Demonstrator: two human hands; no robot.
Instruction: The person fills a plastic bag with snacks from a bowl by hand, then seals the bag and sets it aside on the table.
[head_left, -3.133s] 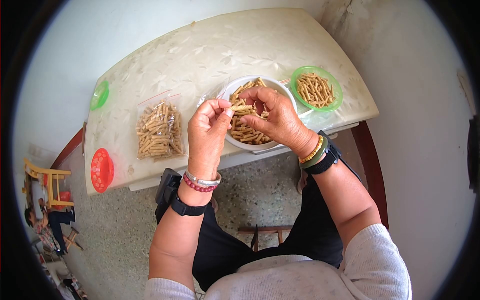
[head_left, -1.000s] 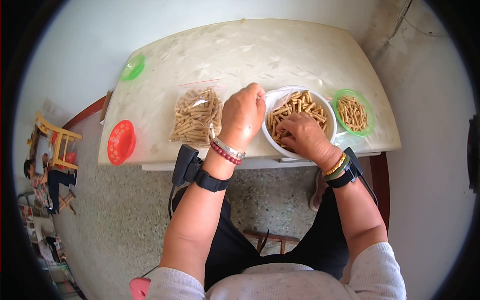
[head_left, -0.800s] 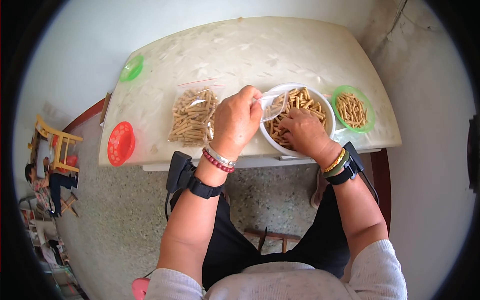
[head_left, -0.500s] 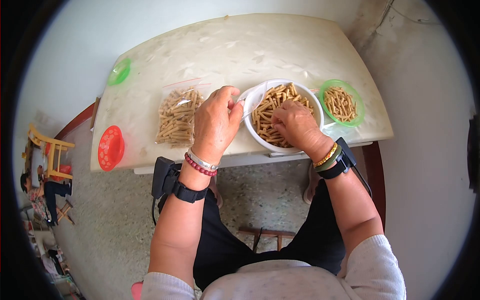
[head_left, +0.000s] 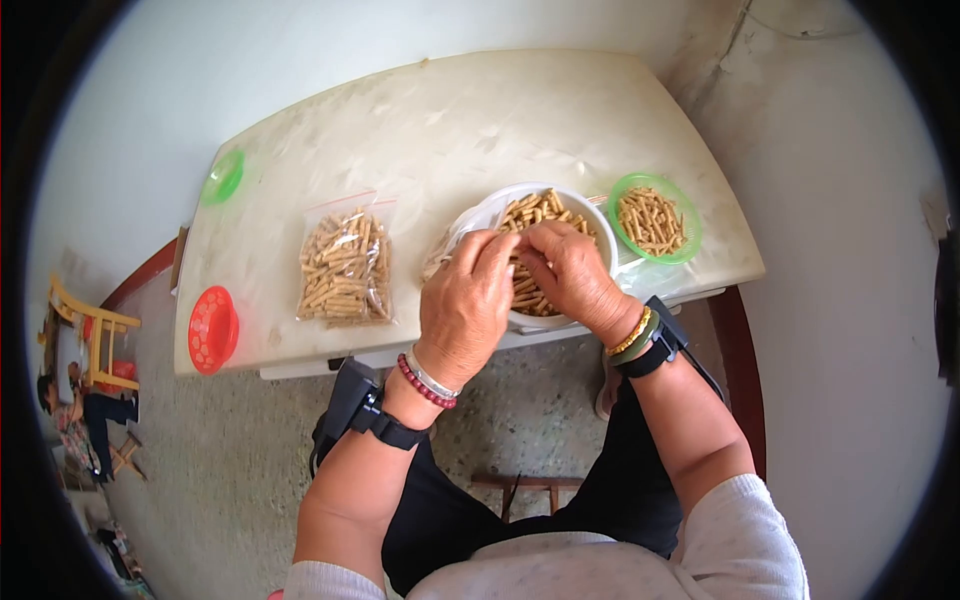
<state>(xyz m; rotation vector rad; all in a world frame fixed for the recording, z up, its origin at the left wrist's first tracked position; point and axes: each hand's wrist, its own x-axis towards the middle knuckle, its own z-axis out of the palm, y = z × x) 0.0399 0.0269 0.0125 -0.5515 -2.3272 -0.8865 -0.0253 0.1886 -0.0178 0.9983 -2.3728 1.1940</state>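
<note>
Left hand (head_left: 465,305) and right hand (head_left: 572,275) over white bowl (head_left: 604,226), curled fingertips pressed together just above biscuit sticks (head_left: 530,210), pinched item hidden

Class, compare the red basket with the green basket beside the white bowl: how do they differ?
The red basket looks empty; the green basket holds tan sticks. The red basket sits at the left edge of the table, the green basket near its right, beside the white bowl. Both are small round baskets.
</note>
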